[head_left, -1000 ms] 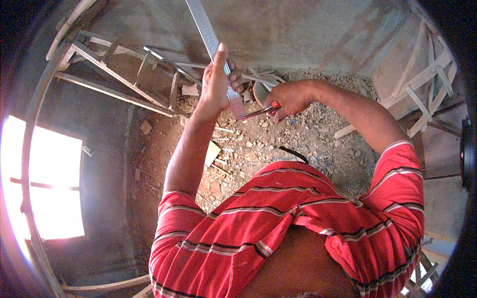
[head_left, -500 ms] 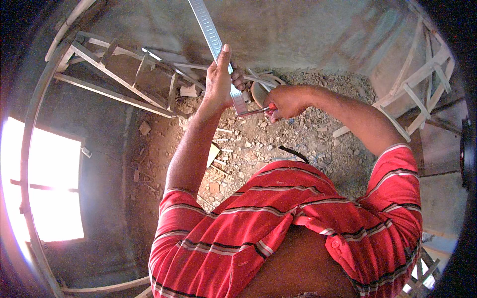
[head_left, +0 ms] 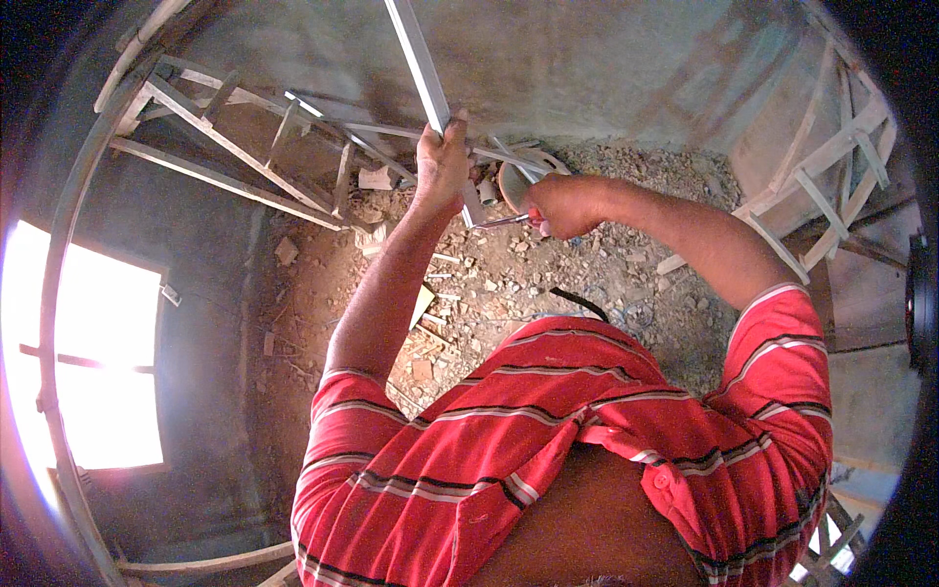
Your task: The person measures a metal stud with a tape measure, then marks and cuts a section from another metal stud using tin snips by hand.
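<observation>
My left hand (head_left: 445,164) is closed around the lower part of a long silvery metal profile (head_left: 419,61), which slants up and leftward past the top of the picture. A narrow side of the profile faces up. Its lower end shows just below my left hand. My right hand (head_left: 567,207) grips a red-handled hand tool (head_left: 505,222) with a slim metal front, perhaps snips; its exact kind is unclear. The tool's tip meets the profile's lower end. Most of its handle is hidden in my fingers.
Rubble (head_left: 626,293) covers the floor below. Behind my right hand stands a round container (head_left: 512,183). A wooden ladder-like frame (head_left: 235,191) is at the left, another frame (head_left: 822,201) at the right. A bright window (head_left: 98,352) is at far left.
The profile has been turned in my left hand, so its ribbed face has given way to a smooth narrow side. My left hand has rolled over and shifted slightly right. The tool stays at the profile's end.
</observation>
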Demonstrator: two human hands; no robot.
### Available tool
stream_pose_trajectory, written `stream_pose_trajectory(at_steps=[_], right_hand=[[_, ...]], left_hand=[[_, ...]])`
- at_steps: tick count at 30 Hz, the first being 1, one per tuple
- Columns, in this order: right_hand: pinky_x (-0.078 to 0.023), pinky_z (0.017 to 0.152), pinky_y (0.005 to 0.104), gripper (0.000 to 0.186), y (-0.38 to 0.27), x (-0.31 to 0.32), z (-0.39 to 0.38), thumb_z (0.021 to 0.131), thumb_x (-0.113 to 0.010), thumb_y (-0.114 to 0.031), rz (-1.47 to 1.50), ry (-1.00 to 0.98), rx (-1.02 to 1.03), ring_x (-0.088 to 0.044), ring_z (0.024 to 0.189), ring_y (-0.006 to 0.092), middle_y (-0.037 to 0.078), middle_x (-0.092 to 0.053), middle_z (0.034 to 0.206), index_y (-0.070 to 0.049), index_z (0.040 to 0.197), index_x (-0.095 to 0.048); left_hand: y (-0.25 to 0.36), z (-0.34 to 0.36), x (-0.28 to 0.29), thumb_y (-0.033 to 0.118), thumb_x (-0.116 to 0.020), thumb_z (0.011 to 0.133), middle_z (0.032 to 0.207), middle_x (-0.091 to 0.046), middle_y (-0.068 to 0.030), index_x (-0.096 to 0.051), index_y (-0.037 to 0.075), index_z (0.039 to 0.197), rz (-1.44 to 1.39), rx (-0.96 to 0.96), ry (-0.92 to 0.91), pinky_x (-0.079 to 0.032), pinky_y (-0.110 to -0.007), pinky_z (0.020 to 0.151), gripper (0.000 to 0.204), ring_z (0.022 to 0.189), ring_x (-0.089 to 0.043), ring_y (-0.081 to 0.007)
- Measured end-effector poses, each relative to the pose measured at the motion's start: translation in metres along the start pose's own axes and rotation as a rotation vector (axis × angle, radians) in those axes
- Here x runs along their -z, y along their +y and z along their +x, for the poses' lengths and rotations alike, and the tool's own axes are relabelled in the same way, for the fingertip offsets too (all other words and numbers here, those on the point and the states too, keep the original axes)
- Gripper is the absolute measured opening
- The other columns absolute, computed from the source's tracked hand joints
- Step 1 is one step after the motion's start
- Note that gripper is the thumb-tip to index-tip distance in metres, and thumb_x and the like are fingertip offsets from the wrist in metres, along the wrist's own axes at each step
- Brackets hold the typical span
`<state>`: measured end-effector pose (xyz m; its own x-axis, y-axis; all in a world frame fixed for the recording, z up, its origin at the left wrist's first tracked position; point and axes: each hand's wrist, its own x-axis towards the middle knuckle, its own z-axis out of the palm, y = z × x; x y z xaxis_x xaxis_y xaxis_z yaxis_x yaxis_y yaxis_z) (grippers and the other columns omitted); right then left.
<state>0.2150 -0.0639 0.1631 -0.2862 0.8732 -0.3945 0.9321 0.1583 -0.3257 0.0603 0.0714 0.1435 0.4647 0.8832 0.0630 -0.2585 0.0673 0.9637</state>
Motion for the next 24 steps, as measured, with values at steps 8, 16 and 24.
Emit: stream_pose_trajectory(at_steps=[8,16,24], right_hand=[[-0.050,0.069,0.0518,0.011,-0.003,-0.013,0.010,0.075,-0.059,-0.009,-0.094,0.081,-0.014,-0.066,0.078,0.0393,0.020,-0.069,0.081,-0.002,0.082,-0.065],[-0.050,0.069,0.0510,0.016,0.003,-0.022,0.014,0.075,-0.061,-0.008,-0.073,0.070,-0.110,-0.067,0.079,0.0385,0.019,-0.069,0.083,-0.005,0.090,-0.064],[-0.055,0.070,0.0487,0.021,0.015,-0.038,0.031,0.075,-0.067,-0.009,-0.140,0.138,-0.180,-0.071,0.084,0.0365,0.019,-0.072,0.088,-0.006,0.095,-0.072]], left_hand=[[-0.045,0.029,0.016,0.026,-0.062,0.098,0.073,-0.046,0.0037,-0.051,0.014,0.104,0.219,-0.251,0.114,-0.038,-0.027,0.045,0.018,0.058,-0.045,-0.0093],[-0.060,0.040,0.014,0.022,-0.061,0.098,0.077,-0.048,0.0035,-0.052,0.014,0.109,0.221,-0.184,0.079,-0.038,-0.027,0.045,0.017,0.062,-0.047,-0.0091],[-0.085,0.052,0.014,0.023,-0.060,0.099,0.085,-0.053,0.0008,-0.052,0.011,0.116,0.270,-0.198,0.096,-0.043,-0.030,0.059,0.022,0.074,-0.049,-0.0116]])
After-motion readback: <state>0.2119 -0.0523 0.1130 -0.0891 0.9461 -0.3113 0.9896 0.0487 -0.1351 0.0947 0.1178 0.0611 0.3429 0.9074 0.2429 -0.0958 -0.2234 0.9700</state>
